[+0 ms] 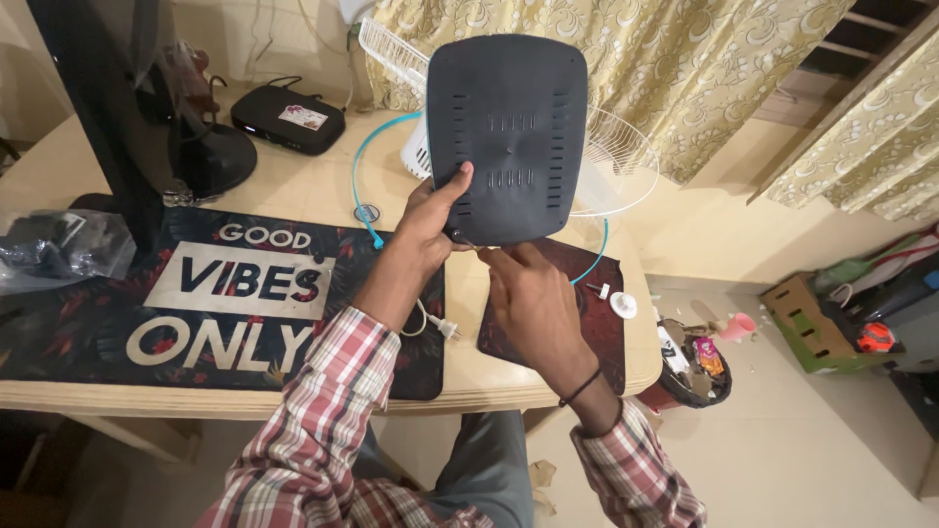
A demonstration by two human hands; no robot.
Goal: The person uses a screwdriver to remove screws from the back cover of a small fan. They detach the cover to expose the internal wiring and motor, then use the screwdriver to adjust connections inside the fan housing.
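My left hand (428, 217) grips the lower left edge of a dark, rounded plastic panel (509, 127) with rows of slots and holds it upright above the desk. My right hand (533, 293) is just below the panel's bottom edge, fingers pinched together. A thin metal tip (469, 243) sticks out from them toward the panel's lower left corner. Behind the panel lies a white wire fan grille (616, 161) with a light blue rim ring (364, 186).
A wooden desk (323, 196) carries a dark mat with large white lettering (147, 293), a black box (287, 117), a monitor stand (210, 156), a white plug (445, 328) and small white parts (622, 304). A waste bin (690, 367) and a cardboard box (817, 323) stand on the floor to the right.
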